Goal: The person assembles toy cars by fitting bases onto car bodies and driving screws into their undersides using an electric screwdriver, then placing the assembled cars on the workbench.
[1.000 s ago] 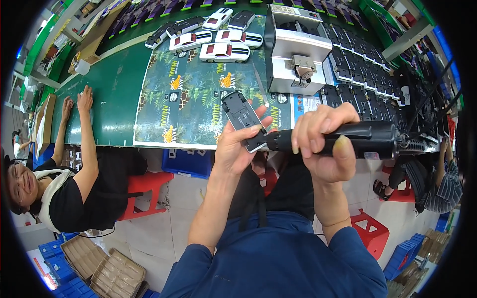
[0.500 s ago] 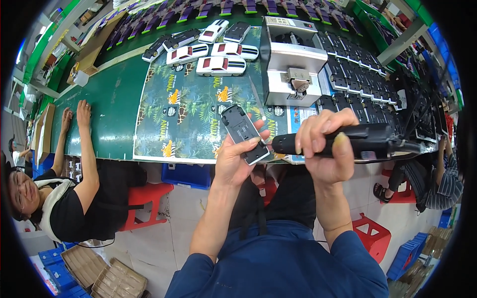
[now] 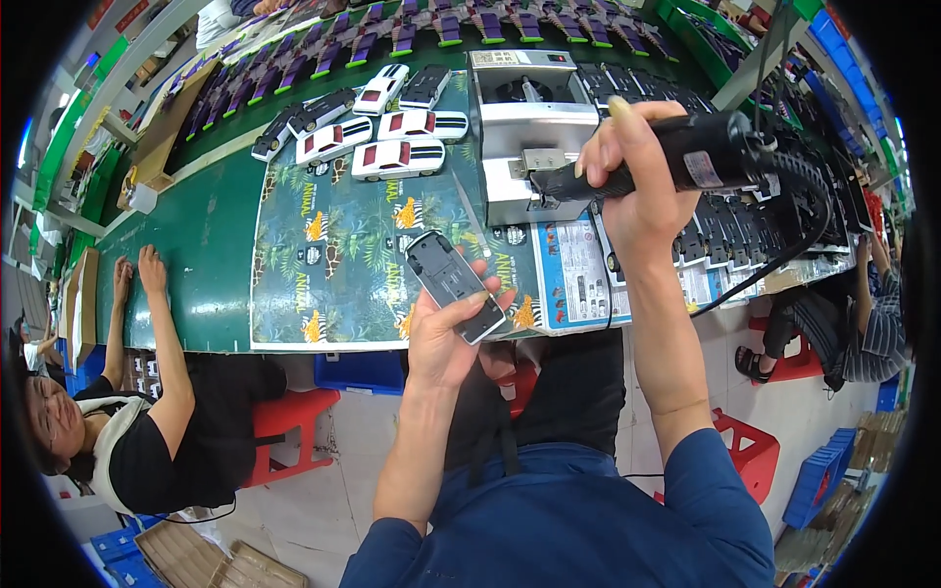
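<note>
My left hand point(image 3: 439, 338) is closed on a toy car point(image 3: 446, 272), holding it underside up above the near edge of the table; its dark base faces me and a white rim shows. My right hand point(image 3: 642, 191) grips a black electric screwdriver point(image 3: 701, 157), which lies sideways with its cord hanging from the right end. The screwdriver's nose is at the front of a silver metal screw feeder point(image 3: 498, 127); whether its bit touches anything there is hidden. Several white toy cars point(image 3: 397, 159) lie on the mat beyond my left hand, some of them upside down.
A patterned sheet point(image 3: 343, 265) covers part of the green table point(image 3: 196, 255). Rows of dark car bases point(image 3: 730, 235) stand at right; purple and green parts point(image 3: 363, 44) line the back. A co-worker point(image 3: 147, 412) sits at left, near a red stool point(image 3: 284, 431).
My right hand has carried the screwdriver away from the toy car, up to the screw feeder. The left hand still holds the car at nearly the same place. The view has shifted slightly.
</note>
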Tool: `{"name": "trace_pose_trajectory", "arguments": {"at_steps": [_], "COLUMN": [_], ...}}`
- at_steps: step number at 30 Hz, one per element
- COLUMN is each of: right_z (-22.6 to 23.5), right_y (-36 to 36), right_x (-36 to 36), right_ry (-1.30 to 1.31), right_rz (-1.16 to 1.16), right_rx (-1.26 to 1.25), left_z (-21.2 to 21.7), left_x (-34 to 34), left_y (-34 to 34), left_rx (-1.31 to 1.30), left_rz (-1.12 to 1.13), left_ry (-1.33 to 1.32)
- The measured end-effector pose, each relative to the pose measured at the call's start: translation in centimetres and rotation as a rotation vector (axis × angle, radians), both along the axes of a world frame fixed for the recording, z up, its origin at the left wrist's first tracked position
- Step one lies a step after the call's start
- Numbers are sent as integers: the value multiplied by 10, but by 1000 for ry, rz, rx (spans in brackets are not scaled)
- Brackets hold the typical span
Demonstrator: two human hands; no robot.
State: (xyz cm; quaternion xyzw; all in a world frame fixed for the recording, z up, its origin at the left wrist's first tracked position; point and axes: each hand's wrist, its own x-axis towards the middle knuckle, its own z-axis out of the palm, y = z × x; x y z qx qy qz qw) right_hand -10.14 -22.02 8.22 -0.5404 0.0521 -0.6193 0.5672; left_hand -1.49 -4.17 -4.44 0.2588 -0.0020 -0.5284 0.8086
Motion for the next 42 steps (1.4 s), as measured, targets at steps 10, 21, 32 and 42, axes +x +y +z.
{"name": "trace_pose_trajectory", "arguments": {"at_steps": [10,21,32,42], "right_z": [23,19,18,-15], "right_y": [-5,2,-15,60], "right_x": [20,14,19,-40], "right_ry": [296,249,446,-2], "right_rz": [-36,-54,94,484], "right_rx": [-187,-156,42,86], "left_z": [4,6,1,5], "left_x": [3,-2,3,3], "left_y": [-4,-3,-6,-10], "left_rx": [2,11,38,63], "left_rz": [25,21,33,52], "left_ry": [43,-21,-27,-40]}}
